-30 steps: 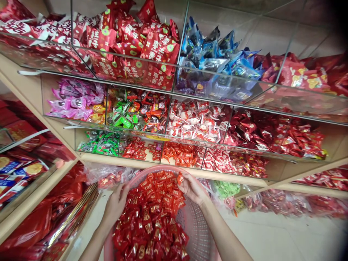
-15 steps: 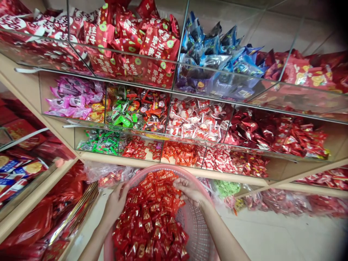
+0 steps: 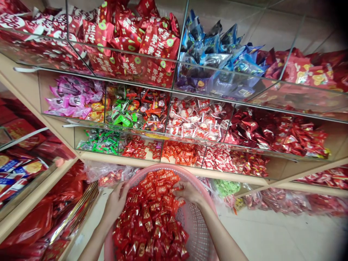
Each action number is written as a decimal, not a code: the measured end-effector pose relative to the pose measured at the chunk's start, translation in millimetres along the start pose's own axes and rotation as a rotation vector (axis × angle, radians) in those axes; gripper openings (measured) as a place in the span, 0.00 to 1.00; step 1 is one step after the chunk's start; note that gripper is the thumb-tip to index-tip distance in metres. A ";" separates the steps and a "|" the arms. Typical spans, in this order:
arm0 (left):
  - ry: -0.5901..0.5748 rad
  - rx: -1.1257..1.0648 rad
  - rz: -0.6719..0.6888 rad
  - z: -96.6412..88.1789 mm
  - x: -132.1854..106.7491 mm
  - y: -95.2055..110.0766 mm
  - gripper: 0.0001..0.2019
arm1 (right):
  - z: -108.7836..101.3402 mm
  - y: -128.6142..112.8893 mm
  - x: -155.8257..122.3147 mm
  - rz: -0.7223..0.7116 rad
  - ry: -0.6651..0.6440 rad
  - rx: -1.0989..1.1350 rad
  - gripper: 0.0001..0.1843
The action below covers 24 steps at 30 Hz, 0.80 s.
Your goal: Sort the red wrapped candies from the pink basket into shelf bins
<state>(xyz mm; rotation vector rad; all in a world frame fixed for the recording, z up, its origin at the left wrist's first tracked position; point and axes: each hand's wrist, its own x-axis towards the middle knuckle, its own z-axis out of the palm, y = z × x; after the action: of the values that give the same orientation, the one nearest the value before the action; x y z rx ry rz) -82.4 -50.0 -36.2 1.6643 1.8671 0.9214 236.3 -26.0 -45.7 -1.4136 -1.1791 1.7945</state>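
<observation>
A pink plastic basket [image 3: 199,232] is tilted up below the shelves and heaped with small red wrapped candies [image 3: 152,221]. My left hand [image 3: 115,203] grips the basket's left rim, fingers curled over its edge. My right hand [image 3: 187,192] lies on the heap near the basket's far rim, fingers bent down among the red candies; what they hold, if anything, is hidden. Just above the basket's rim is the lowest glass bin row with red candies [image 3: 179,153].
Glass-fronted bins rise in tiers: green candies [image 3: 100,142], pink wrappers [image 3: 73,101], white-red candies [image 3: 195,123], blue packets [image 3: 217,50], large red packs [image 3: 141,40]. A wooden shelf edge [image 3: 244,177] runs below them. Bags of sweets lie under it. Red boxes fill shelves at left.
My right hand has slid down from the basket's far rim onto the candy heap. The left hand stays on the rim. The view has hardly shifted.
</observation>
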 end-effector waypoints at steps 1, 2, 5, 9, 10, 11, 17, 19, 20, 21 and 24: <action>0.000 -0.002 -0.002 0.2 0.1 -0.2 0.19 | 0.6 -0.3 -0.1 -0.004 0.014 -0.035 0.15; -0.002 -0.005 -0.005 0.4 0.2 -0.3 0.19 | 1.4 -0.8 -0.3 -0.010 0.027 -0.061 0.15; -0.013 -0.011 -0.016 0.3 0.3 0.3 0.19 | 5.6 -2.4 -0.7 -0.001 0.048 -0.056 0.16; 0.000 -0.006 -0.006 0.1 0.1 0.6 0.19 | 12.7 -4.0 -0.5 0.003 0.078 -0.007 0.19; 0.003 -0.005 -0.005 0.1 0.1 0.6 0.19 | 14.4 -4.3 -0.4 -0.003 0.085 -0.004 0.20; 0.005 -0.004 -0.006 0.1 0.0 0.6 0.19 | 16.0 -4.5 -0.5 -0.006 0.090 0.003 0.20; -0.001 -0.007 -0.022 0.1 -0.2 0.8 0.19 | 24.0 -0.6 -0.5 0.049 0.103 0.021 0.24; -0.003 -0.012 -0.021 0.1 -0.2 0.9 0.19 | 25.1 3.6 1.3 0.066 0.096 0.001 0.26; -0.002 -0.012 -0.021 0.1 -0.2 1.0 0.19 | 25.2 6.1 2.7 0.069 0.084 0.001 0.26; -0.002 -0.013 -0.020 0.1 -0.2 1.2 0.19 | 25.1 8.6 4.4 0.068 0.070 0.009 0.27; 0.000 -0.015 -0.016 -0.2 -0.2 2.2 0.19 | 24.2 15.2 9.3 0.072 0.054 0.036 0.29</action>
<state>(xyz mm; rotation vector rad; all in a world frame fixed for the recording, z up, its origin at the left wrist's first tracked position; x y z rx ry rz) -81.0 -50.2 -34.5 1.6378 1.8669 0.9270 211.9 -32.1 -62.1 -1.4911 -1.0755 1.8052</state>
